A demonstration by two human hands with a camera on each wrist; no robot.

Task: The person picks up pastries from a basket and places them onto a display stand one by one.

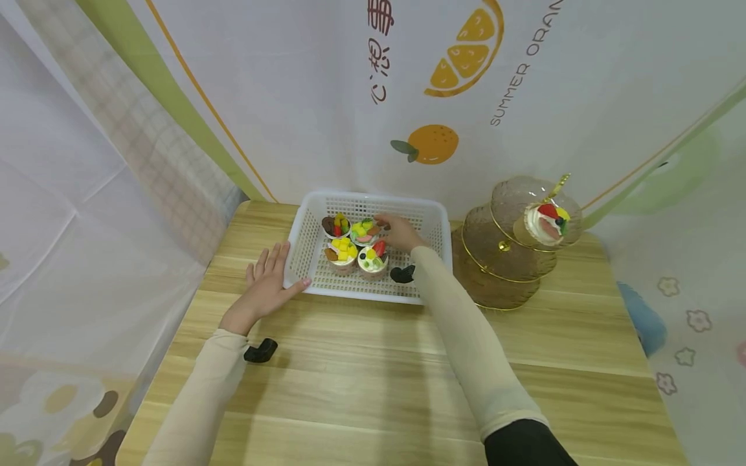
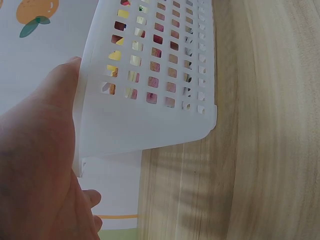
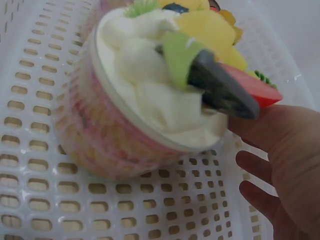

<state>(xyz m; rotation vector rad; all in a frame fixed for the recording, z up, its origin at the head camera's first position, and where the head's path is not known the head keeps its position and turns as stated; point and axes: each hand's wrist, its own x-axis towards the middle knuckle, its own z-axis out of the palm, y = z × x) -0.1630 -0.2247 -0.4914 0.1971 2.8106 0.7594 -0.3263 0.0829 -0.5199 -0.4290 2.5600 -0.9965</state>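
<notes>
Dessert cups (image 1: 342, 251) sit near cloth (image 1: 326, 97) reading "心想事", "SUMMER ORAN".

Left arm (image 1: 201, 388): reaches forward, forearm in front of and left of the basket (image 1: 355, 294). Left hand (image 1: 267, 281): at the basket's near left corner, fingers straight and slightly spread along its left side; thumb spread apart, its tip at the near rim. Right arm (image 1: 472, 336): reaches forward, crossing the basket's near rim toward its right end. Right hand (image 1: 402, 234): over the basket's interior, fingers directed leftward; fingertips partly hidden, grip not determinable.
</notes>
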